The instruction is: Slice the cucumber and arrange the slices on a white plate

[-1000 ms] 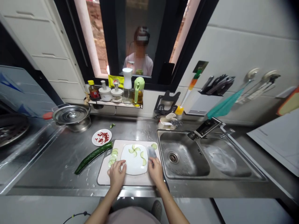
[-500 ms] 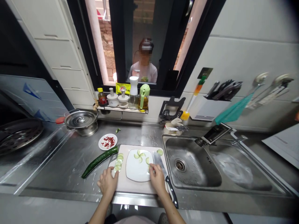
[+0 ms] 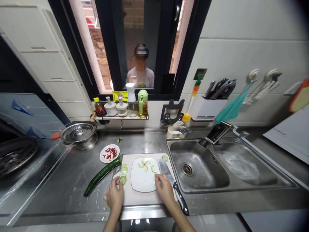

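Observation:
A white square plate (image 3: 142, 183) lies on a pale cutting board (image 3: 137, 200). Several thin cucumber slices (image 3: 145, 168) sit on it, some fanned like petals near its top. At the plate's right edge, my right hand (image 3: 166, 189) pinches a cucumber slice (image 3: 154, 175). On the board's left, my left hand (image 3: 115, 195) has finger and thumb closed at the lowest slice (image 3: 123, 180) of an overlapping row. A kitchen knife (image 3: 180, 197) with a black handle rests along the board's right side, partly behind my right hand. One more slice (image 3: 164, 158) lies at the board's top right corner.
A whole cucumber (image 3: 101, 177) lies left of the board, below a small plate (image 3: 103, 158) of chopped red pieces. A lidded steel pot (image 3: 85, 143) stands farther left. The double sink (image 3: 205, 185) adjoins the board's right. Seasoning bottles line a shelf (image 3: 132, 118) behind.
My left finger and thumb have drawn together at the lowest slice of the row. My right hand stays at the plate's right edge, its slice showing more. The camera view has shifted.

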Demonstrator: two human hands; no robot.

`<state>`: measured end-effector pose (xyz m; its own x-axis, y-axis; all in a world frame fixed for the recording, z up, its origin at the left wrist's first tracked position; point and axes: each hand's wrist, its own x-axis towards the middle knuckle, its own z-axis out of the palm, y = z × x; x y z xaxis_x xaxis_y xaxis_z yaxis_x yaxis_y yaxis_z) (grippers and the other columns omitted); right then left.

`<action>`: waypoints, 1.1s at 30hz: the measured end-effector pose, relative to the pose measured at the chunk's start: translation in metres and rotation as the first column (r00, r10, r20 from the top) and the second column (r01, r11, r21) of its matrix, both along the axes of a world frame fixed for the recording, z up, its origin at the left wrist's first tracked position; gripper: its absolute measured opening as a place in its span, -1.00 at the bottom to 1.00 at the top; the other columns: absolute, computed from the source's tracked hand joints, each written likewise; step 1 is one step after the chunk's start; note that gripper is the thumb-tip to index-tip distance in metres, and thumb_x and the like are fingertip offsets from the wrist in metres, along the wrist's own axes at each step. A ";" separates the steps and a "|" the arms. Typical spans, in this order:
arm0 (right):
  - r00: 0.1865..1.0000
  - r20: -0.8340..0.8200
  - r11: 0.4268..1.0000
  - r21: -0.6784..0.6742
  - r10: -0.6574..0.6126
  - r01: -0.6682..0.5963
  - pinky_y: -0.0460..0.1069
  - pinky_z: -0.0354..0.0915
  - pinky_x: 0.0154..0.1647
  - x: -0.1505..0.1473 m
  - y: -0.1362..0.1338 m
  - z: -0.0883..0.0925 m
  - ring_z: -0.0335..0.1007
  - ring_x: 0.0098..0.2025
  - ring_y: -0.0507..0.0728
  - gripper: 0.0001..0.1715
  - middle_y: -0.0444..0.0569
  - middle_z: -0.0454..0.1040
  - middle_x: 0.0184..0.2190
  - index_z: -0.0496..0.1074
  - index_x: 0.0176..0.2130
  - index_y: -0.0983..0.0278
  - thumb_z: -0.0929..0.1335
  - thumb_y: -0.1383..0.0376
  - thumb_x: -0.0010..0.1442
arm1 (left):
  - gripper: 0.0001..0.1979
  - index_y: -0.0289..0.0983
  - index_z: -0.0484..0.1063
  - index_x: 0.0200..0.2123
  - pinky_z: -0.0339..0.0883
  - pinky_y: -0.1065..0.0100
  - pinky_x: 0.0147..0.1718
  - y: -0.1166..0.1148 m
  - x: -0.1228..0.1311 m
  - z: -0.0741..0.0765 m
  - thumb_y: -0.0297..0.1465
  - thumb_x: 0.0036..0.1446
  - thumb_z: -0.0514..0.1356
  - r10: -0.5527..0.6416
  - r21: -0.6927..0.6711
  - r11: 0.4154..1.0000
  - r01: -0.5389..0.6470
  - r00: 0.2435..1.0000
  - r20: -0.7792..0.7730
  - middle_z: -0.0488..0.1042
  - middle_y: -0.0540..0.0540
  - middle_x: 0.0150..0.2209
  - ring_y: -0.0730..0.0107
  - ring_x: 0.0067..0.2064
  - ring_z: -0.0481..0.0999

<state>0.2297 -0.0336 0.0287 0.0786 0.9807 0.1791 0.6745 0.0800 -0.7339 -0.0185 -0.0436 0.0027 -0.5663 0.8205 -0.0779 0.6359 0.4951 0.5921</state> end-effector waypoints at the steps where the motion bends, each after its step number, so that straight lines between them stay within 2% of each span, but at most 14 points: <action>1: 1.000 0.007 1.000 -0.009 0.008 -0.008 0.01 0.33 -0.09 -0.001 0.000 0.002 0.45 -0.15 0.19 -0.63 0.07 0.51 -0.29 0.56 -0.17 0.26 0.21 0.25 0.22 | -0.71 -0.08 0.42 -0.03 0.15 -0.02 0.04 0.001 0.001 0.000 -0.28 0.23 0.03 0.003 0.010 1.000 -0.003 1.000 0.009 0.55 -0.10 -0.14 0.04 -0.02 0.46; 6: 0.998 0.040 0.998 -0.048 0.040 -0.038 0.02 0.32 -0.07 -0.004 0.000 0.014 0.43 -0.12 0.21 -0.62 0.08 0.51 -0.26 0.56 -0.16 0.24 0.20 0.24 0.23 | -0.73 -0.09 0.47 -0.12 0.15 -0.01 0.05 0.003 0.006 0.003 -0.23 0.22 0.03 0.005 0.093 0.996 -0.010 0.999 0.049 0.55 -0.09 -0.12 0.07 -0.07 0.47; 13: 0.999 0.007 0.995 -0.089 0.041 -0.041 0.03 0.30 -0.06 -0.012 0.002 0.024 0.43 -0.15 0.19 -0.62 0.08 0.50 -0.25 0.54 -0.14 0.26 0.20 0.27 0.23 | -0.72 -0.12 0.51 -0.17 0.14 -0.02 0.08 0.007 0.006 0.019 -0.21 0.20 0.04 -0.007 0.206 0.979 -0.014 0.995 0.103 0.56 -0.10 -0.13 0.09 -0.08 0.47; 17: 0.990 -0.018 0.981 -0.130 0.142 -0.144 0.02 0.29 -0.03 -0.022 0.000 0.033 0.41 -0.10 0.19 -0.64 0.05 0.51 -0.18 0.51 -0.07 0.24 0.25 0.26 0.21 | -0.69 -0.17 0.54 -0.22 0.25 0.06 0.00 0.005 0.015 0.026 -0.14 0.11 0.12 -0.143 0.300 0.950 0.086 0.974 0.174 0.58 -0.11 -0.19 0.12 -0.17 0.50; 21: 0.956 -0.031 0.951 -0.095 0.293 -0.295 0.02 0.25 0.01 -0.038 -0.001 0.036 0.37 -0.02 0.19 -0.66 0.03 0.49 -0.10 0.48 -0.02 0.20 0.30 0.25 0.22 | -0.68 -0.17 0.57 -0.28 0.32 0.13 -0.07 0.002 0.032 0.032 -0.11 0.06 0.15 -0.315 0.354 0.909 0.221 0.919 0.236 0.59 -0.09 -0.26 0.18 -0.25 0.50; 26: 0.954 -0.008 0.952 -0.059 0.301 -0.301 -0.01 0.23 -0.14 -0.050 0.005 0.033 0.38 -0.18 0.15 -0.88 -0.02 0.49 -0.29 0.45 -0.28 0.24 0.30 0.29 0.23 | -0.69 -0.22 0.55 -0.30 0.35 0.18 -0.10 0.008 0.046 0.036 -0.14 0.06 0.16 -0.409 0.387 0.881 0.273 0.850 0.331 0.59 -0.12 -0.28 0.22 -0.24 0.50; 30: 0.948 -0.059 0.949 -0.026 0.312 -0.314 -0.03 0.21 -0.19 -0.049 0.013 0.036 0.36 -0.26 0.12 -0.87 -0.06 0.47 -0.36 0.42 -0.30 0.24 0.31 0.24 0.24 | -0.70 -0.23 0.54 -0.32 0.34 0.21 -0.11 0.014 0.048 0.041 -0.15 0.05 0.17 -0.471 0.394 0.859 0.325 0.803 0.365 0.58 -0.13 -0.27 0.22 -0.22 0.49; 33: 0.933 -0.082 0.936 -0.018 0.350 -0.352 -0.05 0.19 -0.23 -0.047 0.018 0.040 0.35 -0.30 0.09 -0.86 -0.08 0.46 -0.40 0.42 -0.33 0.25 0.29 0.27 0.24 | -0.70 -0.24 0.54 -0.30 0.32 0.24 -0.15 0.016 0.046 0.045 -0.15 0.03 0.20 -0.499 0.402 0.849 0.344 0.772 0.393 0.56 -0.12 -0.30 0.25 -0.25 0.47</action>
<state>0.1827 -0.0153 0.0692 -0.2593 0.9534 0.1540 0.5500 0.2769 -0.7879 0.0279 -0.0274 0.0479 -0.1139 0.9926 0.0429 0.3450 -0.0010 0.9386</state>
